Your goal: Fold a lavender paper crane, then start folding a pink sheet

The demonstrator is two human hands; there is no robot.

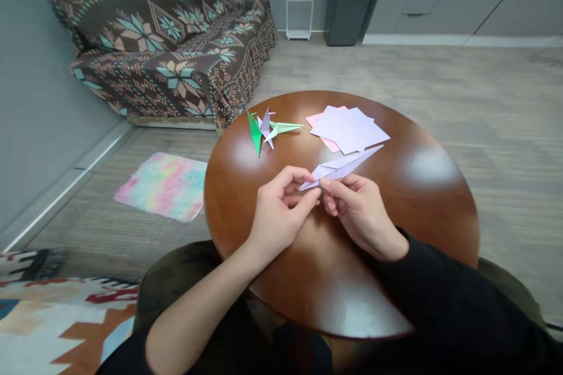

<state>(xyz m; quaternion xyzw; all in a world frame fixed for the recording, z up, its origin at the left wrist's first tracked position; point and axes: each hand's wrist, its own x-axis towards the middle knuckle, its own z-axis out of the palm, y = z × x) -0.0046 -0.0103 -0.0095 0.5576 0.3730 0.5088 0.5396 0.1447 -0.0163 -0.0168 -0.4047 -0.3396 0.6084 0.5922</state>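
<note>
Head camera: the left hand (pixel 281 205) and right hand (pixel 358 208), fingers nearly closed, pinched the near end of a folded purple paper (pixel 341 165) over a table (pixel 426 211); paper sheets (pixel 347 129) lay beyond the right hand, paper birds (pixel 265 126) beyond the left.

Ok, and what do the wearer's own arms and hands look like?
Both the left hand and right hand are bare; no glove, ring or watch shows. A plain black right sleeve reaches the wrist; the left forearm is uncovered.
</note>
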